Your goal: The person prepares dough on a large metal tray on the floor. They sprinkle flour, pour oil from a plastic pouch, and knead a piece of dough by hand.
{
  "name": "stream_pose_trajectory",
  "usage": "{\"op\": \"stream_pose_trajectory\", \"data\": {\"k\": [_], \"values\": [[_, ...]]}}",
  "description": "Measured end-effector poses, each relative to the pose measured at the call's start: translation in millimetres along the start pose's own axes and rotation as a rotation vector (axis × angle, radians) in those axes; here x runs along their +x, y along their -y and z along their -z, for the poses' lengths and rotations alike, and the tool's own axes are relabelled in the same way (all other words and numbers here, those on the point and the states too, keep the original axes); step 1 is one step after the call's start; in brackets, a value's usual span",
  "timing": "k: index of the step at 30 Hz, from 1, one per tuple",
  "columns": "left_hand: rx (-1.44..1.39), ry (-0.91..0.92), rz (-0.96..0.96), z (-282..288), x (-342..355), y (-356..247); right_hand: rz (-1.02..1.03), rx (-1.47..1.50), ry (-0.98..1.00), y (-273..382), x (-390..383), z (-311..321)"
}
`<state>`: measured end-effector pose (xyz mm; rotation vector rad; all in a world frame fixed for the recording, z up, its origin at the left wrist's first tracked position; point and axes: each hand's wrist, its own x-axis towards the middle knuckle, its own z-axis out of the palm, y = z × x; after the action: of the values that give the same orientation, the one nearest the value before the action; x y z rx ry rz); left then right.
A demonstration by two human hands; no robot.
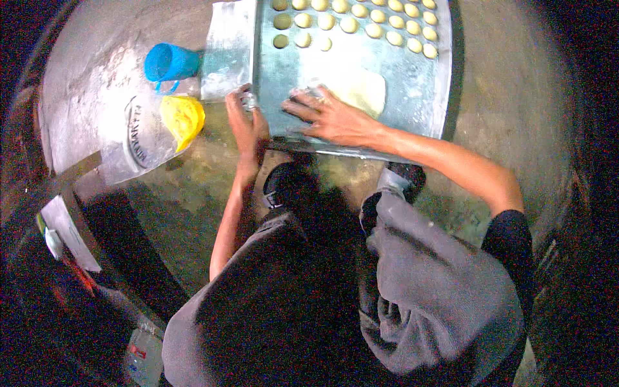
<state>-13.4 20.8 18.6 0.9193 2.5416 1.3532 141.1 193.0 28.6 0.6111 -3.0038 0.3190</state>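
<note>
A floured metal tray (412, 103) lies on the floor in front of me. Several small round pale dough discs (349, 24) sit in rows on its far half. A flat sheet of rolled dough (364, 90) lies on the near half. My right hand (329, 117) rests flat on the tray, fingers spread, touching the near edge of the dough sheet. My left hand (246, 119) is at the tray's left edge, closed around a small shiny round cutter (249, 100).
A blue plastic cup (169, 63) and a yellow plastic bag (184, 117) sit on a clear plastic sheet (135, 138) to the left. A plastic bottle (143, 355) lies at lower left. My grey-trousered legs and dark shoes (284, 184) fill the foreground on the concrete floor.
</note>
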Motion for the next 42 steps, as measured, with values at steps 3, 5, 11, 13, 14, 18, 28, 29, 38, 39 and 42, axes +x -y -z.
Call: {"op": "stream_pose_trajectory", "data": {"k": [3,5,11,13,14,18,28,29,38,39,42], "values": [[-0.043,0.016,0.042,1,-1,-3,0.119,-0.031,0.088,14,14,-16],[-0.059,0.025,0.007,-3,-1,-1,0.077,0.012,0.101,12,14,-16],[-0.009,0.009,0.021,-3,2,-3,-0.333,-0.341,0.005,10,7,-11],[-0.001,-0.005,-0.003,-2,0,1,-0.188,-0.156,-0.01,6,3,-13],[-0.009,-0.021,-0.012,-2,-1,3,-0.049,-0.021,0.022,7,4,-16],[-0.167,-0.013,0.068,-2,1,-2,0.04,0.069,-0.01,7,7,-19],[-0.301,-0.146,0.132,-7,-2,7,0.055,0.014,0.036,5,7,-14],[-0.307,-0.146,0.153,-4,-4,5,0.033,-0.006,0.044,7,9,-15],[-0.567,-0.212,0.346,19,-20,-7,0.031,-0.023,-0.019,11,29,-20],[-0.538,-0.236,0.361,23,-22,-8,0.111,-0.024,0.064,12,34,-16],[-0.469,-0.216,0.286,18,-35,-2,-0.146,-0.158,0.015,10,39,-22]]}}
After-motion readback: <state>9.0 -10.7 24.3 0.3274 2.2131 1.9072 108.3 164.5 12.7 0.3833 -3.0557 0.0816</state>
